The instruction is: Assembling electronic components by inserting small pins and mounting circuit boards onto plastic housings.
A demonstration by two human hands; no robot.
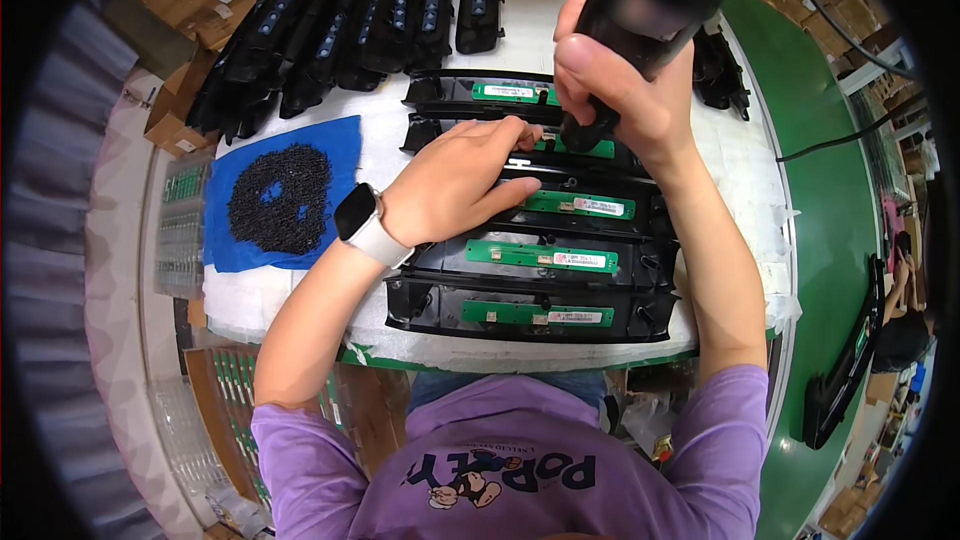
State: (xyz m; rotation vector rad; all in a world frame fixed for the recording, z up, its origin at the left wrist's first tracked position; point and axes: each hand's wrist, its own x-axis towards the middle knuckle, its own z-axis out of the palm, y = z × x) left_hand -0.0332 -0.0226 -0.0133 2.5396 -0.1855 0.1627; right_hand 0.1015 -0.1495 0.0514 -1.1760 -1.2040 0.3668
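My right hand [622, 90] grips a black electric screwdriver [645, 10] held upright, its tip down on a black plastic panel with a green circuit board [590, 148]. My left hand [455, 183], a white watch on its wrist, lies flat on that same panel and the one below it, fingers spread. Several such black panels with green boards [540, 258] lie in a row on the white-covered table [745, 170], from the near edge to the far side.
A heap of small black screws [280, 197] rests on a blue cloth [335, 140] at the left. Several black panels [350, 25] are stacked at the far left and back. Cardboard boxes and trays of green boards [183, 225] stand left of the table. A green floor lies to the right.
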